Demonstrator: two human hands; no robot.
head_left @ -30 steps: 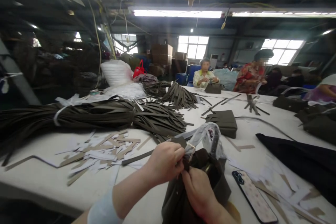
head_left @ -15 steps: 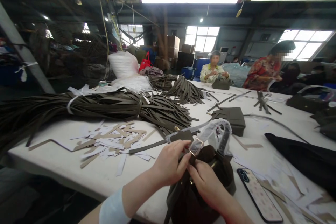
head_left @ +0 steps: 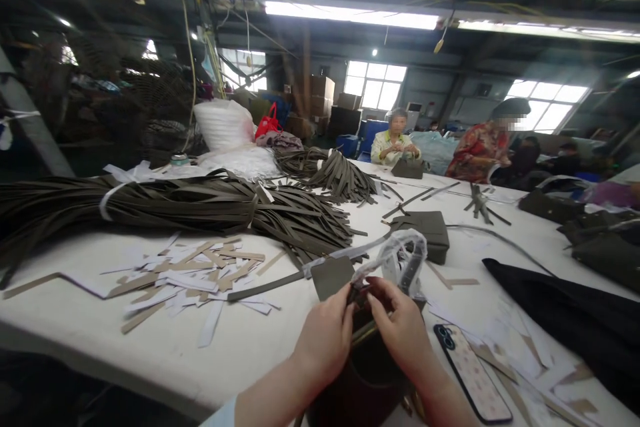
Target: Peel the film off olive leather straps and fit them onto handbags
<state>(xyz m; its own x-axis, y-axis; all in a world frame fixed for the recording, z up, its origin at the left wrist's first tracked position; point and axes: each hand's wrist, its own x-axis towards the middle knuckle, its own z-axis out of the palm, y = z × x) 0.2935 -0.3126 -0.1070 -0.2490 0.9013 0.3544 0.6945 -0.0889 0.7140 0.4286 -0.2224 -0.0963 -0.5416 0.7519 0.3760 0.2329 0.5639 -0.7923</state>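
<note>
A dark olive handbag (head_left: 357,380) stands at the table's near edge, below my hands. Clear plastic covers its looped handle (head_left: 417,247). My left hand (head_left: 325,330) is closed, its thumb and fingertips pinching the handle's plastic-wrapped end. From the other side, my right hand (head_left: 400,320) grips the same end with bent fingers, close against the left fingertips. The fingers hide most of what lies between them, and no buckle shows there. A dark flap (head_left: 333,278) sticks out just beyond my left hand.
A tied bundle of dark straps (head_left: 200,207) lies left, behind paper and tan scraps (head_left: 195,273). Another dark bag (head_left: 425,233) sits beyond my hands. Right are a phone (head_left: 473,373), more scraps and black cloth (head_left: 560,320). Two people (head_left: 397,140) work across the white table (head_left: 165,360).
The metal buckle seen between my fingers is now hidden. My right hand has come up level with the left, and the bag has turned. The camera view has shifted slightly right.
</note>
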